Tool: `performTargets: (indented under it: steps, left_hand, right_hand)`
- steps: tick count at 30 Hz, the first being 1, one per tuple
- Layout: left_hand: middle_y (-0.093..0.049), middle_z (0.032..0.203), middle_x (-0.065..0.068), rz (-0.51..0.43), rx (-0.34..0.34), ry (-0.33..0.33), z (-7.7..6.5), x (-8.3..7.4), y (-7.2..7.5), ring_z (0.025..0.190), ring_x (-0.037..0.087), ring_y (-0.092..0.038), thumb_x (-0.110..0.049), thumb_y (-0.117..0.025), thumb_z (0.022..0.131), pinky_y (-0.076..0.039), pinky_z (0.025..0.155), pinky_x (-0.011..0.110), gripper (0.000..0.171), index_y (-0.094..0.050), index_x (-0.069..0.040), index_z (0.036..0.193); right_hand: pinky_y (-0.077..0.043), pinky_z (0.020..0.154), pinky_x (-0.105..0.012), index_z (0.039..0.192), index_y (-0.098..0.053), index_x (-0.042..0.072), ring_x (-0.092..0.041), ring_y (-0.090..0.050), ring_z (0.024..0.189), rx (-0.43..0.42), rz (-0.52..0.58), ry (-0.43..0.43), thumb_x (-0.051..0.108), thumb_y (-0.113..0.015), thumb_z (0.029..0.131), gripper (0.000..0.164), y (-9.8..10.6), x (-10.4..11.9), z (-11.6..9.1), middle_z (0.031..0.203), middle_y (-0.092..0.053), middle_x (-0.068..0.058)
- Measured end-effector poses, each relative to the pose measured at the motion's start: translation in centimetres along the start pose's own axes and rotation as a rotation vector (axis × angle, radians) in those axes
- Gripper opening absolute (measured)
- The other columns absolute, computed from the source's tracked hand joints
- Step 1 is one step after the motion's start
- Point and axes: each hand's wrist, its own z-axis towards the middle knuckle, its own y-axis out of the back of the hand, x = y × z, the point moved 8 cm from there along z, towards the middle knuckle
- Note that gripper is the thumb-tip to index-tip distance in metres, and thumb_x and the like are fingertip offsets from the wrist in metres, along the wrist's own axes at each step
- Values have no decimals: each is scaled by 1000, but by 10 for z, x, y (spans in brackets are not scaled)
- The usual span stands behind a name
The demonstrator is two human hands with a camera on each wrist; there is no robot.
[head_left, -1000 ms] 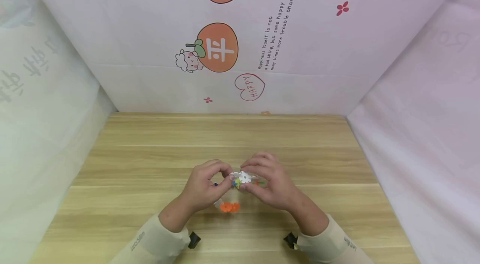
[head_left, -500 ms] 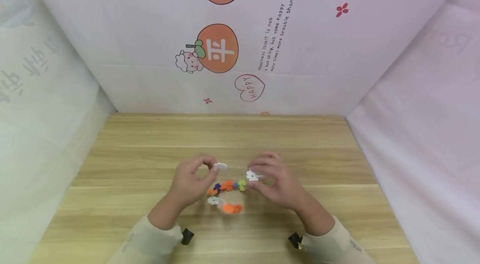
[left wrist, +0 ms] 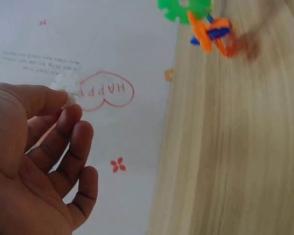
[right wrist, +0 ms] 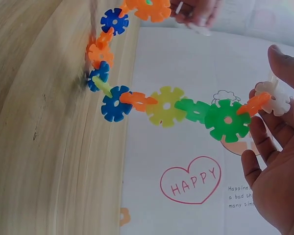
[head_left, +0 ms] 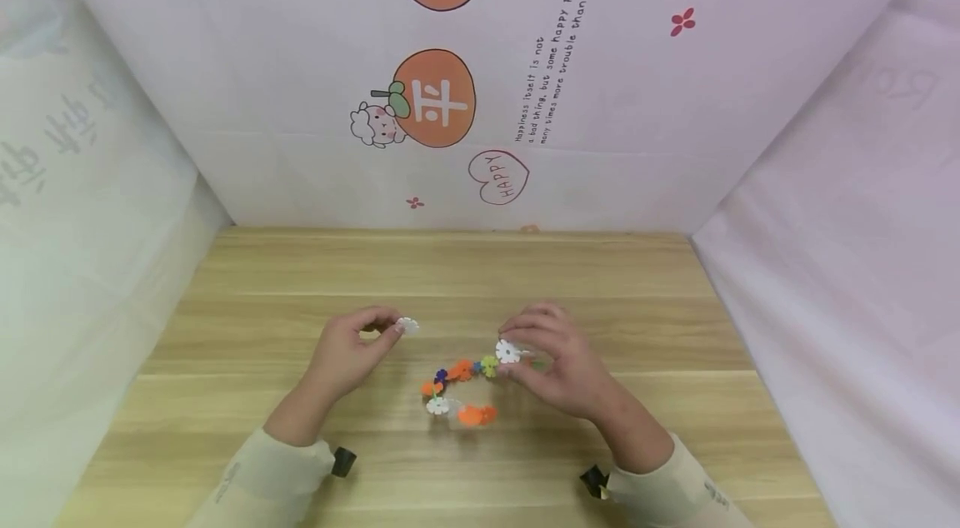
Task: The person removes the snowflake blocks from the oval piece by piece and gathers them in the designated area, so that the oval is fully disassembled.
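A chain of notched plastic snowflake discs (right wrist: pixel 228 120) in orange, blue, yellow, green and white curves in front of me, linked edge to edge. My right hand (head_left: pixel 553 361) pinches the white disc (head_left: pixel 507 351) at one end of it, between thumb and fingers. In the head view the chain bends round to the orange discs (head_left: pixel 476 415) at its other end. Apart from the chain, off to the left, my left hand (head_left: pixel 341 357) pinches a white snowflake disc (head_left: pixel 407 326) between thumb and forefinger. The left wrist view shows this disc (left wrist: pixel 66 85) partly covered by the fingertips.
The wood-grain table (head_left: pixel 262 286) reaches back to a white printed cloth (head_left: pixel 600 178). White cloth also hangs along the left side (head_left: pixel 97 203) and the right side (head_left: pixel 840 220). A black object (head_left: pixel 343 461) sits at the left cuff, another (head_left: pixel 595 480) at the right.
Both hands were together at the white discs. The left hand has since moved away leftward with a white disc, while the right hand has shifted slightly right, still holding the chain.
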Motion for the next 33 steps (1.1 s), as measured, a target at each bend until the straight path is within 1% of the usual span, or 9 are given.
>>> performTargets:
  steps: [1, 3, 9, 13, 19, 22, 27, 33]
  left_hand:
    - [-74, 102, -7, 18, 1, 22, 0, 5, 2, 96, 14, -66, -22, -75, 98, -58, 88, 49, 11, -78, -19, 108]
    - [-75, 103, -6, 64, 4, 58, 2, 15, 5, 96, 15, -67, -23, -74, 98, -58, 88, 49, 14, -78, -18, 110]
    - [-76, 100, -3, 184, 23, 159, 8, 44, 15, 92, 18, -68, -25, -73, 98, -55, 79, 39, 19, -78, -14, 113]
    - [-76, 98, 1, 226, 11, 219, 14, 64, 23, 90, 21, -70, -24, -71, 98, -55, 77, 40, 20, -75, -13, 115]
    - [-77, 99, 7, 277, -3, 297, 20, 89, 33, 87, 23, -69, -21, -68, 98, -53, 77, 41, 20, -74, -10, 113]
    - [-77, 99, 10, 281, 0, 327, 21, 97, 33, 87, 25, -70, -21, -68, 98, -52, 78, 44, 21, -75, -8, 113]
    - [-77, 101, 12, 282, 6, 356, 23, 104, 32, 91, 29, -70, -22, -69, 97, -53, 82, 48, 23, -76, -7, 112]
    - [-76, 101, 10, 320, 23, 384, 26, 110, 30, 90, 27, -68, -24, -68, 98, -52, 79, 46, 23, -77, -8, 112]
  right_hand:
    - [-43, 104, -44, 112, -77, 15, -21, -58, 118, -1, -2, 1, 26, -89, 83, 33, 0, 0, 0, 116, -74, -2]
    - [-43, 104, -44, 112, -77, 15, -21, -58, 118, 0, -8, 4, 27, -88, 83, 33, 0, 1, -1, 117, -73, 0]
    - [-44, 103, -44, 111, -76, 15, -21, -59, 116, -9, -34, 41, 25, -90, 81, 35, 0, 5, 0, 118, -72, 4]
    - [-45, 102, -44, 111, -76, 14, -21, -60, 115, -13, -47, 66, 24, -90, 79, 36, -1, 8, 1, 117, -73, 4]
    - [-43, 102, -46, 111, -76, 15, -19, -60, 115, -4, -58, 78, 29, -88, 83, 33, -3, 9, 1, 117, -72, 4]
    - [-42, 103, -47, 111, -76, 15, -19, -60, 116, -3, -64, 71, 31, -87, 84, 33, -3, 9, 0, 118, -72, 4]
    - [-42, 104, -47, 110, -76, 16, -19, -60, 116, -1, -64, 67, 29, -88, 83, 33, -3, 10, -1, 117, -72, 4]
    - [-40, 105, -48, 110, -76, 16, -19, -60, 116, -3, -64, 60, 27, -90, 81, 34, -1, 10, -1, 118, -72, 5]
